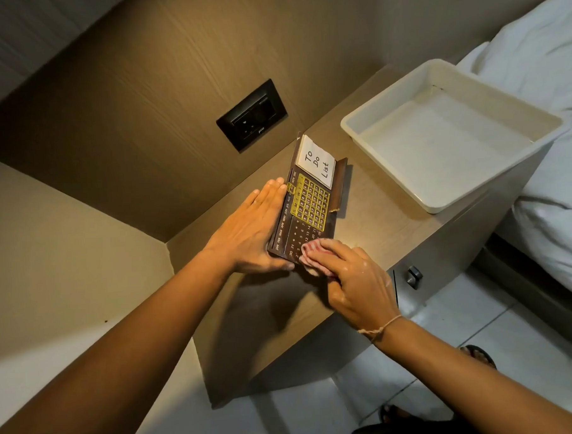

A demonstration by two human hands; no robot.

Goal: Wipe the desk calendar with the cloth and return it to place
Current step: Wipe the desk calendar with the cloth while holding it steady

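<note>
The bed with its white sheets fills the right side, running past the far right edge of the worktop. The worktop itself is a brown wood bedside surface tucked against the wall panel, where a black socket plate sits above the far left corner. A big white plastic tub takes up the far right corner, and it hangs a little over the right edge. Now to the action: the desk calendar lies near the middle of the worktop, tilted up on its long side, brown with a gold date grid and a white note reading "To Do List" at its far end. The left hand braces it, fingers stretched flat along the back of the long left edge, thumb hooked under the near corner, so it is pressed against the calendar rather than curled round it. The right hand is closed around a small pink striped cloth, pushing it onto the near end of the calendar face. A thin string bracelet circles that right wrist.
</note>
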